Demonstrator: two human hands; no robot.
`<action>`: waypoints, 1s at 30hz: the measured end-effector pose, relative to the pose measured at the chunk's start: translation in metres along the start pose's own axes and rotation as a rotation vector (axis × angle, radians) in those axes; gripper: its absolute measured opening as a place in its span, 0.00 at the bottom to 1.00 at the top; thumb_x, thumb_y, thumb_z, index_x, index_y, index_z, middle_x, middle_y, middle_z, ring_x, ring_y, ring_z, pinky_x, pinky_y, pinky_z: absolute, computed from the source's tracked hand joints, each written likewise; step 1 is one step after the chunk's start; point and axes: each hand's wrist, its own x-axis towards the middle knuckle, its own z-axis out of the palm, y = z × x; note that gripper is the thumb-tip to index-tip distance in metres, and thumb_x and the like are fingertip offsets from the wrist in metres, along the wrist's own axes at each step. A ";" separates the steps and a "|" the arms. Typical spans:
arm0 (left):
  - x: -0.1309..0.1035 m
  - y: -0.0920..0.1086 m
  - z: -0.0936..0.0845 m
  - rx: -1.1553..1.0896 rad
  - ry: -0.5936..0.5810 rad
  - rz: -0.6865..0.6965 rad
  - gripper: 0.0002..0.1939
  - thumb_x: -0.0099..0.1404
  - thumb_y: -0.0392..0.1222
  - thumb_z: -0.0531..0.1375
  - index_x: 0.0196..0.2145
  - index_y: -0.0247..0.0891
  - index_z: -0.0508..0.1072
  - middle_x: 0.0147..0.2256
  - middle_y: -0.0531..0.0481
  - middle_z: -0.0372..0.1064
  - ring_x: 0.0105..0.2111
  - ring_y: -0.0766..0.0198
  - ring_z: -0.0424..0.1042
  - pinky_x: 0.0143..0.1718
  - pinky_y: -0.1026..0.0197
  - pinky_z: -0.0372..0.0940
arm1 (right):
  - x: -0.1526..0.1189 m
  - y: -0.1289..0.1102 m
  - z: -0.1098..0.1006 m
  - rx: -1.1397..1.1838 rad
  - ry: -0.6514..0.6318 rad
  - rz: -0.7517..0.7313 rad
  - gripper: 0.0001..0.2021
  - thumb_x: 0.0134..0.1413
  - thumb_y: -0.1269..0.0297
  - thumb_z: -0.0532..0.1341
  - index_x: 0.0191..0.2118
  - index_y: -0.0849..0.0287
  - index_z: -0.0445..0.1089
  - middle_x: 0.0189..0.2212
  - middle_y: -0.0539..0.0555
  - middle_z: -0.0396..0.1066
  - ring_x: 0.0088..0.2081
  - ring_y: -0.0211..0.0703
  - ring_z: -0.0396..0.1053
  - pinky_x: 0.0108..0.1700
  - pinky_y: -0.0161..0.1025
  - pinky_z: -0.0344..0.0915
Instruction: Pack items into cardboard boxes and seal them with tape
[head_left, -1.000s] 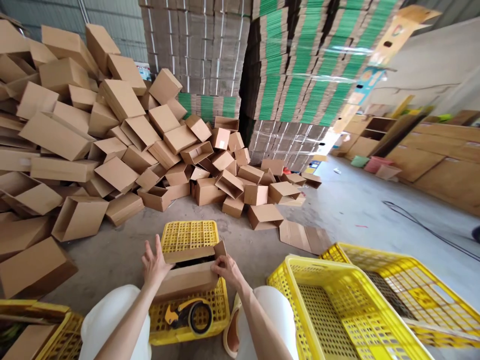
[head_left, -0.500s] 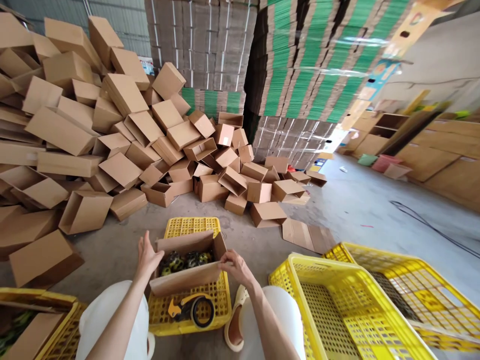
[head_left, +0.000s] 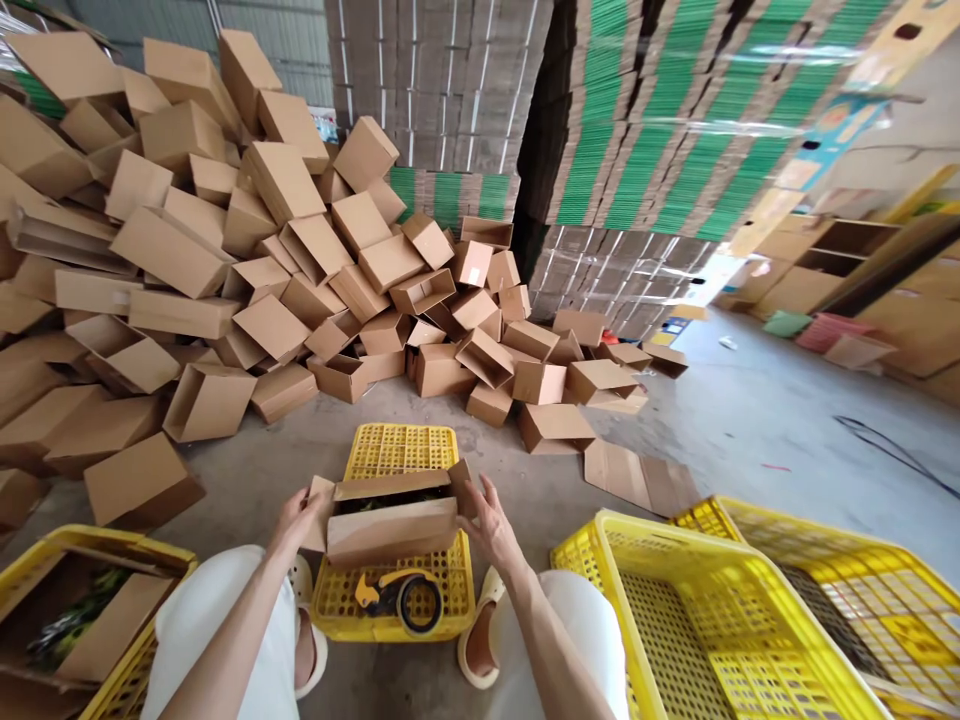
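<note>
In the lower centre of the frame, the carton (head_left: pixel 393 532) rests on a yellow crate (head_left: pixel 345 629). The left hand (head_left: pixel 297 520) pinches its left end flap (head_left: pixel 320 513); the right hand (head_left: pixel 492 526) has a wide grip beside the right end flap (head_left: pixel 460 486). An uneven pull could tilt the carton, or the flap could crease. Its dark contents are mostly hidden, so I cannot identify them.

Cannot make out the dark contents (head_left: pixel 390 500) inside the carton (head_left: pixel 391 534), nor follow the lower-left yellow crate (head_left: pixel 141 650) or green-striped cardboard stack (head_left: pixel 690 130) past the view's edges.
</note>
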 end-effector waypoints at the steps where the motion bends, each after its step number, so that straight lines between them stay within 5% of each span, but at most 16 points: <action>1: -0.002 0.001 0.000 0.005 -0.003 0.004 0.16 0.64 0.47 0.66 0.45 0.35 0.78 0.40 0.41 0.84 0.40 0.50 0.84 0.39 0.59 0.76 | 0.001 -0.003 0.002 -0.122 0.035 -0.037 0.36 0.61 0.69 0.60 0.75 0.50 0.60 0.77 0.61 0.52 0.71 0.62 0.59 0.68 0.58 0.65; 3: -0.004 0.003 0.003 0.024 -0.006 0.018 0.17 0.63 0.48 0.68 0.47 0.35 0.78 0.41 0.41 0.84 0.41 0.51 0.84 0.40 0.60 0.75 | 0.004 -0.013 0.008 -0.325 0.018 -0.112 0.44 0.57 0.77 0.57 0.78 0.46 0.54 0.80 0.53 0.42 0.78 0.63 0.42 0.74 0.63 0.53; 5: -0.006 0.006 0.008 0.057 -0.006 0.040 0.21 0.61 0.47 0.70 0.49 0.36 0.78 0.42 0.42 0.84 0.43 0.51 0.84 0.43 0.60 0.75 | 0.008 -0.022 0.015 -0.438 -0.057 -0.147 0.44 0.55 0.80 0.55 0.77 0.45 0.56 0.80 0.50 0.43 0.79 0.62 0.35 0.75 0.65 0.48; 11: -0.011 0.009 0.026 0.217 0.026 0.105 0.28 0.60 0.42 0.69 0.58 0.36 0.74 0.52 0.39 0.81 0.56 0.46 0.78 0.57 0.54 0.70 | 0.021 -0.034 0.040 -0.436 -0.122 -0.175 0.33 0.67 0.77 0.53 0.74 0.51 0.62 0.75 0.56 0.57 0.79 0.58 0.42 0.76 0.65 0.47; 15: -0.018 0.007 0.040 0.365 0.037 0.174 0.31 0.63 0.40 0.64 0.64 0.31 0.71 0.55 0.34 0.75 0.60 0.43 0.74 0.63 0.48 0.65 | 0.022 -0.029 0.058 -0.373 -0.092 -0.277 0.34 0.68 0.79 0.48 0.77 0.62 0.55 0.78 0.62 0.48 0.79 0.55 0.39 0.76 0.57 0.53; 19: -0.031 0.002 0.059 0.625 0.034 0.398 0.30 0.71 0.49 0.60 0.66 0.33 0.71 0.61 0.33 0.70 0.61 0.42 0.71 0.65 0.44 0.63 | 0.021 -0.023 0.079 -0.272 -0.139 -0.316 0.38 0.67 0.76 0.52 0.80 0.66 0.43 0.79 0.68 0.41 0.79 0.55 0.43 0.75 0.58 0.55; 22: -0.037 -0.003 0.070 0.712 -0.013 0.517 0.24 0.76 0.48 0.53 0.62 0.35 0.75 0.66 0.34 0.66 0.66 0.44 0.66 0.70 0.44 0.57 | 0.026 -0.018 0.089 -0.119 -0.139 -0.228 0.36 0.69 0.68 0.55 0.78 0.68 0.48 0.77 0.71 0.46 0.78 0.59 0.48 0.75 0.61 0.55; 26: -0.033 -0.007 0.068 0.748 -0.028 0.394 0.25 0.76 0.45 0.53 0.66 0.40 0.72 0.71 0.36 0.61 0.69 0.43 0.62 0.69 0.43 0.57 | 0.034 -0.009 0.088 -0.001 -0.088 -0.087 0.30 0.66 0.69 0.57 0.72 0.57 0.65 0.74 0.63 0.59 0.75 0.55 0.57 0.74 0.54 0.58; 30: -0.029 -0.009 0.061 0.705 -0.071 0.101 0.43 0.73 0.56 0.57 0.75 0.27 0.53 0.71 0.23 0.56 0.71 0.39 0.60 0.67 0.43 0.59 | 0.036 -0.009 0.080 -0.033 -0.039 0.046 0.25 0.58 0.67 0.67 0.62 0.53 0.76 0.73 0.60 0.60 0.75 0.59 0.56 0.74 0.54 0.58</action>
